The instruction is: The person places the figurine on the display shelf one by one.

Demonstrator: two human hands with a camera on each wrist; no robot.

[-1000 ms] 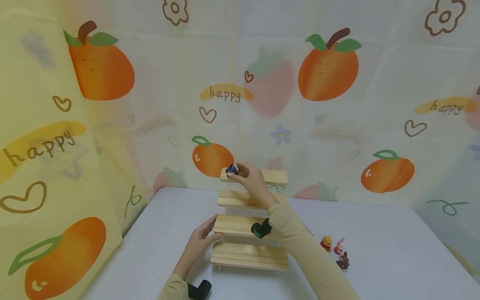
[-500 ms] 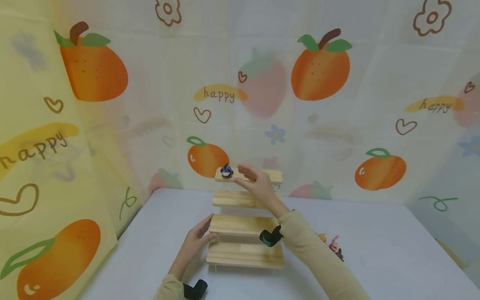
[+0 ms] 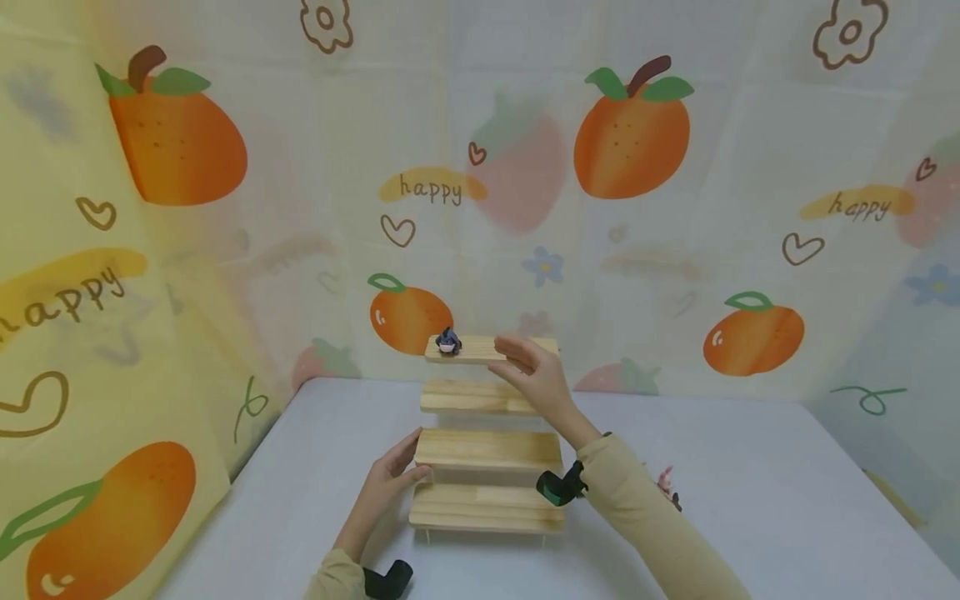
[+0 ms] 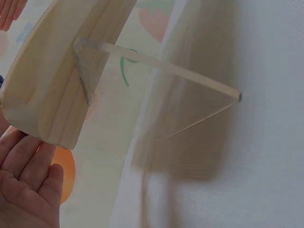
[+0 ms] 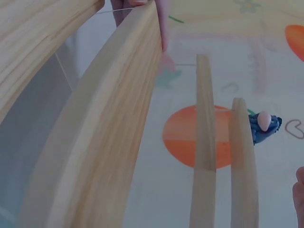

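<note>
Figurine — small, blue-grey — stands at the left end of the top step of a four-tier wooden stand on the white table. The right hand hangs just to the right of it, apart from it, fingers loosely spread and holding nothing, in front of the upper two steps. The left hand rests against the left end of the third step, fingers straight, thumb near the front edge.

The head view gives the whole layout: the stand against the fruit-printed backdrop, both beige sleeves, and a few tiny toys on the table, half hidden behind the right forearm.

The right wrist view looks along the steps from below and shows the figurine perched on the edge of the furthest plank, with a pale snout — a detail too small in the head view. Fingertips of the other hand show at the far end of a nearer plank.

The left wrist view shows the end grain of one step, the flat fingers under it, and a thin clear support that the head view barely reveals.
</note>
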